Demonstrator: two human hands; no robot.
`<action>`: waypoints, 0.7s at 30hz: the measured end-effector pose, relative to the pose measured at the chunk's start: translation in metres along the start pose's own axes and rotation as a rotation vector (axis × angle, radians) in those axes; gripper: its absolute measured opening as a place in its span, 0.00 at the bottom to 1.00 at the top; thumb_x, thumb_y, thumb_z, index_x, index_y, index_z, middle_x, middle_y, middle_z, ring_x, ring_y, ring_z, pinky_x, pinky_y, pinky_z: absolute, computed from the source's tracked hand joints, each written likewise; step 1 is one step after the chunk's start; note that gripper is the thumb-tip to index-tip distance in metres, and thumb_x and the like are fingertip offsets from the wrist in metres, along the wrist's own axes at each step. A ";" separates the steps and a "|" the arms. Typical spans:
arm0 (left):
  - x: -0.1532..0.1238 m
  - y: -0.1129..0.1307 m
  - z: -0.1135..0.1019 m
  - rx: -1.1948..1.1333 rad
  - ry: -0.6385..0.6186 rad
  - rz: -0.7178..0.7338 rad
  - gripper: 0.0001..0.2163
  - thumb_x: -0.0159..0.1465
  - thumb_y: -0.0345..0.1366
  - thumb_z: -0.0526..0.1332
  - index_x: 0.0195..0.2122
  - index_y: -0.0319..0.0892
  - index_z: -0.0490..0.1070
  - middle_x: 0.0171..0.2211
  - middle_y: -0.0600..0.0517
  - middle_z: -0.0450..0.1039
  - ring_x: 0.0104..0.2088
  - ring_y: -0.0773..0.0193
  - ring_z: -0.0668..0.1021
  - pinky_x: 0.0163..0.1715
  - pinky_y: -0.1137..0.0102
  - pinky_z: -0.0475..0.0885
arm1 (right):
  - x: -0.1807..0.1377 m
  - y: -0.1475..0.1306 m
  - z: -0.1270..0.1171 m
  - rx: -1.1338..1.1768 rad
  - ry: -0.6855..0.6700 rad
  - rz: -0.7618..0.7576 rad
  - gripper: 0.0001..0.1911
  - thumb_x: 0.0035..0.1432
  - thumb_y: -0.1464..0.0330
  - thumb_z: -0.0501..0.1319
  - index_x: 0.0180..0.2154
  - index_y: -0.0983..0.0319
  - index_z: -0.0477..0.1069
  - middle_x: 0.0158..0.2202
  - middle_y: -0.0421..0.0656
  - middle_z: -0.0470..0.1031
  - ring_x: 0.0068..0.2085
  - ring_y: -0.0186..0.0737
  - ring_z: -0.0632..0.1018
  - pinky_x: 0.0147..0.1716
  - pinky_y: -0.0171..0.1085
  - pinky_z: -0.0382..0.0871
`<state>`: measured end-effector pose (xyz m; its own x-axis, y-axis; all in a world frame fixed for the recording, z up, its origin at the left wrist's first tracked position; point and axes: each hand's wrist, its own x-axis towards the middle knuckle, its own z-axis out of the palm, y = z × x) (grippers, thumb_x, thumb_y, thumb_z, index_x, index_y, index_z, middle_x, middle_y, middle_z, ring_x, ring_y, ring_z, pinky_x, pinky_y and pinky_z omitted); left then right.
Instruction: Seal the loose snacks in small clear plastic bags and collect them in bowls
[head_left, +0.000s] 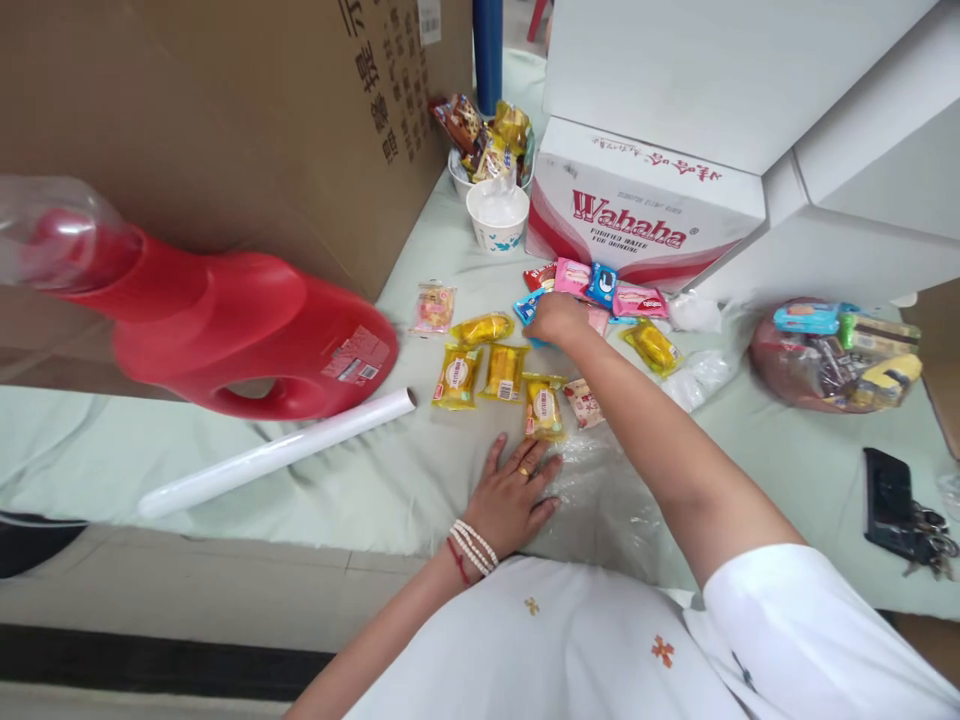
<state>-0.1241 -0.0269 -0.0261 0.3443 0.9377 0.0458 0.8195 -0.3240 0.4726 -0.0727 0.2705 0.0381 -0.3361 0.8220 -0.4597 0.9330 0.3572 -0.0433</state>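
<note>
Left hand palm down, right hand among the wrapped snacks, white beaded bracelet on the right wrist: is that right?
Not quite: the head view shows the white beaded bracelet on the left wrist. The left hand is palm down, the right hand among the wrapped snacks.

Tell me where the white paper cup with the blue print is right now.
In the head view, the paper cup stands at the upper middle, just left of the Wahaha box and in front of the tub of snacks.

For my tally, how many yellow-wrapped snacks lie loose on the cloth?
5: three yellow-wrapped snacks ahead of the left hand, one just beyond them, one right of the right forearm. The right hand may hide more.
</note>
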 end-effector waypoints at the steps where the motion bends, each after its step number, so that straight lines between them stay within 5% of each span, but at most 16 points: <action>1: 0.000 0.000 0.000 0.003 0.000 0.001 0.25 0.71 0.51 0.56 0.67 0.50 0.65 0.69 0.45 0.64 0.70 0.51 0.64 0.72 0.45 0.41 | -0.002 0.001 -0.001 0.004 -0.013 0.033 0.31 0.54 0.58 0.71 0.56 0.66 0.75 0.56 0.60 0.76 0.58 0.59 0.76 0.51 0.46 0.74; 7: 0.001 0.001 -0.002 0.016 -0.014 -0.005 0.25 0.71 0.50 0.57 0.67 0.49 0.65 0.69 0.45 0.63 0.70 0.50 0.63 0.72 0.43 0.43 | -0.028 0.005 0.008 0.028 0.023 0.066 0.46 0.51 0.62 0.73 0.66 0.70 0.60 0.65 0.67 0.61 0.59 0.57 0.76 0.52 0.45 0.74; 11: -0.001 0.004 -0.001 0.032 -0.016 -0.008 0.27 0.70 0.49 0.58 0.68 0.48 0.63 0.70 0.43 0.62 0.70 0.49 0.63 0.72 0.43 0.44 | -0.063 0.024 0.001 0.044 0.133 -0.012 0.41 0.51 0.63 0.71 0.62 0.69 0.61 0.60 0.63 0.68 0.56 0.58 0.77 0.51 0.46 0.73; 15: -0.007 0.009 0.001 0.023 -0.012 -0.018 0.30 0.69 0.48 0.59 0.71 0.47 0.59 0.72 0.43 0.58 0.72 0.49 0.61 0.72 0.43 0.41 | -0.139 0.071 -0.019 0.099 0.317 -0.064 0.35 0.53 0.61 0.67 0.59 0.65 0.62 0.55 0.57 0.72 0.49 0.58 0.78 0.45 0.46 0.73; 18: -0.010 0.014 0.005 0.011 -0.011 -0.015 0.31 0.70 0.47 0.58 0.72 0.45 0.55 0.72 0.42 0.57 0.72 0.49 0.60 0.72 0.43 0.37 | -0.205 0.098 -0.013 0.163 0.234 -0.151 0.34 0.51 0.62 0.67 0.58 0.61 0.62 0.51 0.52 0.73 0.45 0.54 0.78 0.40 0.42 0.71; 21: -0.011 0.017 0.010 0.009 0.022 -0.044 0.35 0.69 0.46 0.58 0.74 0.40 0.49 0.72 0.38 0.57 0.72 0.48 0.61 0.72 0.44 0.39 | -0.246 0.094 0.022 0.128 0.008 -0.192 0.31 0.50 0.64 0.67 0.55 0.59 0.64 0.49 0.50 0.73 0.40 0.50 0.79 0.36 0.40 0.70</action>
<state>-0.1093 -0.0442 -0.0274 0.2973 0.9537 0.0446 0.8381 -0.2831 0.4663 0.1008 0.0924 0.1275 -0.5095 0.7481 -0.4251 0.8604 0.4484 -0.2421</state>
